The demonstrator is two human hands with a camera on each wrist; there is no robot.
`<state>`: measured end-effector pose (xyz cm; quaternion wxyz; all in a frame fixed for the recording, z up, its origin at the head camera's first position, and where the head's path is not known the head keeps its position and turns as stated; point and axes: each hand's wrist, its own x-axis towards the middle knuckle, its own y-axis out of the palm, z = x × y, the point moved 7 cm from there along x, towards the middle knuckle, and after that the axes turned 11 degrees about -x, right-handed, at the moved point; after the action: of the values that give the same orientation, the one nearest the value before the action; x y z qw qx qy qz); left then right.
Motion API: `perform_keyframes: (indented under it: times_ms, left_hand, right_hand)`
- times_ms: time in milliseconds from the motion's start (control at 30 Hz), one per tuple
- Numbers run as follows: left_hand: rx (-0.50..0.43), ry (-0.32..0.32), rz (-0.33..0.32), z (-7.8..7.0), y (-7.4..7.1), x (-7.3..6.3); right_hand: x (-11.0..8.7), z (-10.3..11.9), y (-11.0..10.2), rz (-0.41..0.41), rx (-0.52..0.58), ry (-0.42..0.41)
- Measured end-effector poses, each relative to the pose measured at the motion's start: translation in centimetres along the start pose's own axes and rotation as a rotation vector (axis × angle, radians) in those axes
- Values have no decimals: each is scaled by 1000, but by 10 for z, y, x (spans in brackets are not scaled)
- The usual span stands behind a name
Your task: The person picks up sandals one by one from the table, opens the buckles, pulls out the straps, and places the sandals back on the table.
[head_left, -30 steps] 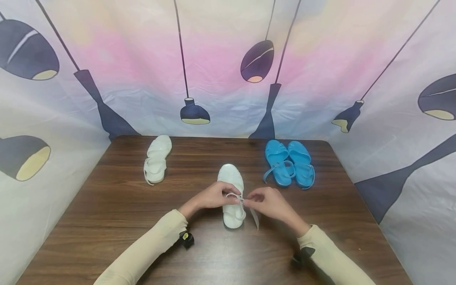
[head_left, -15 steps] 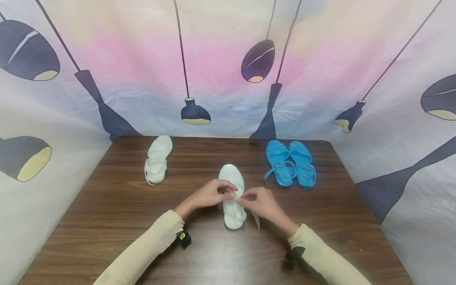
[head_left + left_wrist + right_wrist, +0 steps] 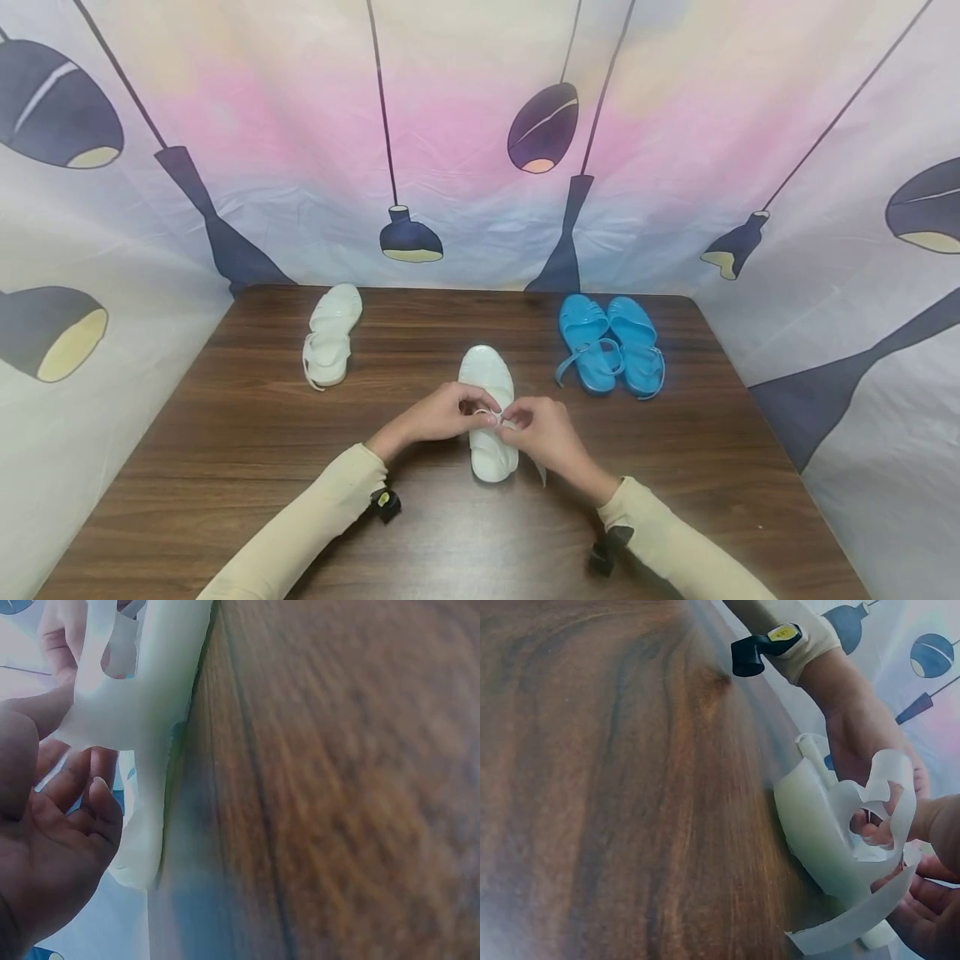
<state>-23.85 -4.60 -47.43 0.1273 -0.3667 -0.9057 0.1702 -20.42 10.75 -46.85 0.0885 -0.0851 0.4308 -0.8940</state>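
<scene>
A white sandal [image 3: 483, 365] stands on the table in the middle of the head view, toe pointing away from me. Over its right side, my left hand [image 3: 442, 413] pinches the thin ankle strap between thumb and forefinger. Fingertip to fingertip with it, my right hand [image 3: 549, 432] pinches the same strap from the right. The buckle is mostly covered by my fingers. In the right wrist view the strap's loose end [image 3: 855, 924] hangs down beside the sole. In the left wrist view, the sandal's side [image 3: 169, 667] rises close beside my left hand.
Another white sandal [image 3: 330, 329] lies at the table's back left, its strap loose. A pair of blue sandals [image 3: 585, 321] sits at the back right. The brown wooden table [image 3: 225, 467] ends at a curtain printed with lamps [image 3: 465, 167].
My right hand has shifted left and drawn close to my left hand; a second ago the buckle showed in a gap between them. The sandals have stayed in place.
</scene>
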Motion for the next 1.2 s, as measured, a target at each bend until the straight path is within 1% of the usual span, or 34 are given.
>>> perform_keyframes:
  times_ms: [133,267,533,667,833,967,1100,1200]
  left_hand:
    - [-29,4,-8,-1,-1,-1]
    - [-51,-7,-15,-2,-2,0]
    - [-50,-44,-9,2,-5,1]
    - [-66,-42,-11,4,-8,-1]
    - [-88,-32,-21,4,-12,-2]
    - [-114,-39,-24,6,-9,0]
    - [-142,-45,-21,5,-2,3]
    - [-148,-31,-19,5,1,5]
  right_hand:
    - [-2,1,0,-20,0,-16]
    - [-2,1,-1,-28,0,-31]
    - [-3,1,-4,-25,-1,-34]
    - [-3,0,-4,-16,10,-17]
    - [-3,1,-4,-15,15,-23]
    - [-3,2,-5,-25,11,-18]
    - [-2,2,-6,-35,2,-25]
    - [-2,3,-6,-37,-3,-33]
